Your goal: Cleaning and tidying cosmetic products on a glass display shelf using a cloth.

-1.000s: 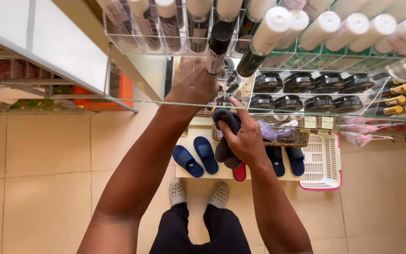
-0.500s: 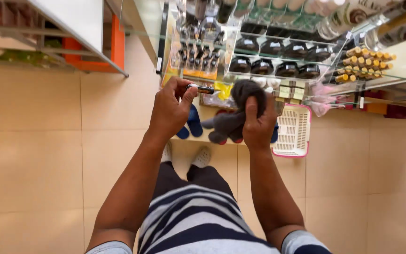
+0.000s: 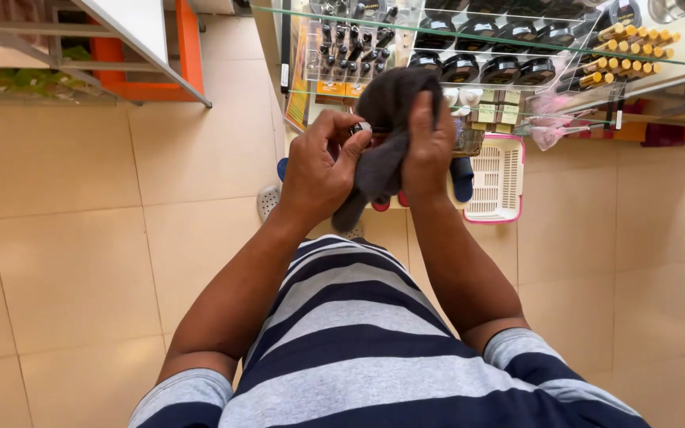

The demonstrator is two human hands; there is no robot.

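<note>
Left hand (image 3: pixel 323 170) pinches a small bottle (image 3: pixel 361 128) lying crosswise, cap rightward into right hand's (image 3: pixel 428 147) clutched grey cloth (image 3: pixel 386 150).

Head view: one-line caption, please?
Left hand pinches a small dark item; right hand wraps it in a dark cloth.

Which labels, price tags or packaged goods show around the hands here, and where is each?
Price tags: small pale yellow-green squares along the glass shelf edge, right of the dark cloth.
Round black compacts: rows on the glass shelf, above the tags.
Gold tubes: clustered at the shelf's far right.
Small dark bottles: on an orange-yellow display card, above the left hand.
</note>
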